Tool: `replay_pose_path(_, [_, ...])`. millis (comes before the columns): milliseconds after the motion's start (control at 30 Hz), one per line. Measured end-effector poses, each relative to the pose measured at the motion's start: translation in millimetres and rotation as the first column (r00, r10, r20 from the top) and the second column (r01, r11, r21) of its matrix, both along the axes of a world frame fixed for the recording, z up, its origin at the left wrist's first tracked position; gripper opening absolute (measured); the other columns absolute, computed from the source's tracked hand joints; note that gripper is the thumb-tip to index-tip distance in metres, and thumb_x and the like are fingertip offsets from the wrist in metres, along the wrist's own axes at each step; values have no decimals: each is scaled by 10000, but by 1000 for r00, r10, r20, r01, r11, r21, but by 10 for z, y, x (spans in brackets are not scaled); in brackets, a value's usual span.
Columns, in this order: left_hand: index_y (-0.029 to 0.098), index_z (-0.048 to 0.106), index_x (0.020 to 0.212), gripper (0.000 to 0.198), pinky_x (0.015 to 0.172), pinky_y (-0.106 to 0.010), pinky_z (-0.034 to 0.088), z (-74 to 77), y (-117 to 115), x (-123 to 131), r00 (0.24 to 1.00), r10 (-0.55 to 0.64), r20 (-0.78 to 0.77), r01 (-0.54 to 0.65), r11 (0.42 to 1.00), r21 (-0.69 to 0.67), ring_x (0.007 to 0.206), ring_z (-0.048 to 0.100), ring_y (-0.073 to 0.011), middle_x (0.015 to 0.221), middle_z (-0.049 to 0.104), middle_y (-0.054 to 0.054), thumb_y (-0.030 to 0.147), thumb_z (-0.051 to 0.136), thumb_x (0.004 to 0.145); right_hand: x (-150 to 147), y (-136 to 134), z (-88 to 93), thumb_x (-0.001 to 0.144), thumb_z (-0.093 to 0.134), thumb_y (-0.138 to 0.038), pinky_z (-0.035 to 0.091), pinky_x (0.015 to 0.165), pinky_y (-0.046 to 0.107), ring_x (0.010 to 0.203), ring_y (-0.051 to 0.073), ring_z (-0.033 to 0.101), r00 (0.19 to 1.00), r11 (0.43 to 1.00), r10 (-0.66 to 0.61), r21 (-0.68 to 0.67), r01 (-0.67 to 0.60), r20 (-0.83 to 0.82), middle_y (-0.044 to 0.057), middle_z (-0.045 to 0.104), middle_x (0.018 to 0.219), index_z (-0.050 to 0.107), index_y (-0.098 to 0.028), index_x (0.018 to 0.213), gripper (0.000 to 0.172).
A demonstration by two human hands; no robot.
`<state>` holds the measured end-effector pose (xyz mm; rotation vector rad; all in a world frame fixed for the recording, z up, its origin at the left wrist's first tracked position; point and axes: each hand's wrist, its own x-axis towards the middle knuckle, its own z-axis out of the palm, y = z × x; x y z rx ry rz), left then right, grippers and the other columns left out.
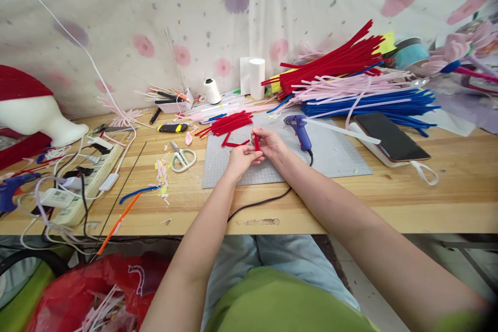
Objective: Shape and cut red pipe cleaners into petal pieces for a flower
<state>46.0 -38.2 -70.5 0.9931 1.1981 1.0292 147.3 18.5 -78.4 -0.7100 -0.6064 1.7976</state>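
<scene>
Over the grey cutting mat [272,174], my left hand [243,158] and my right hand [267,142] meet with their fingertips closed on a short red pipe cleaner [256,142]. The piece stands nearly upright between them; its lower end is partly hidden by my fingers. Just left of my hands, a bent red pipe cleaner [235,143] lies on the mat. Behind it is a pile of short red pipe cleaners [231,123]. A blue hot glue gun [299,132] rests on the mat to the right of my right hand.
Scissors [182,158] and a utility knife [172,128] lie left of the mat, near scraps. A power strip [91,184] with tangled cables sits farther left. Long red, pink and blue pipe cleaner bundles [330,70] fill the back right, behind a phone [391,136]. A red bag [97,285] is below.
</scene>
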Motion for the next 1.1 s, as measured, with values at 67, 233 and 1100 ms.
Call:
replay_pose_path(67, [84, 588, 728, 101, 597, -230, 519, -21, 5, -16, 1000, 19, 13, -20, 1000, 8, 570, 636, -107, 607, 654, -34, 71, 659, 657, -6, -15, 20, 606, 638, -128, 374, 514, 173, 510, 46, 466, 1000, 1000, 8, 0, -8, 15, -61, 529, 537, 515, -171, 603, 130])
replay_pose_path(233, [87, 593, 752, 114, 600, -244, 523, -67, 6, -78, 996, 72, 44, -73, 997, 19, 593, 649, -125, 643, 664, -44, 84, 659, 659, -15, -47, 65, 663, 635, -192, 393, 542, 201, 552, 69, 497, 991, 990, 130, -61, -128, 29, -36, 569, 600, 560, -172, 672, 79])
replay_pose_path(1100, [230, 576, 1093, 451, 832, -341, 445, -96, 113, -504, 694, 452, -561, -264, 884, 385, 936, 606, -220, 985, 644, -71, 247, 673, 654, 273, 118, 26, 584, 732, -268, 294, 419, 187, 463, 47, 435, 838, 977, 32, 160, -140, 544, 19, 615, 565, 648, -141, 630, 159])
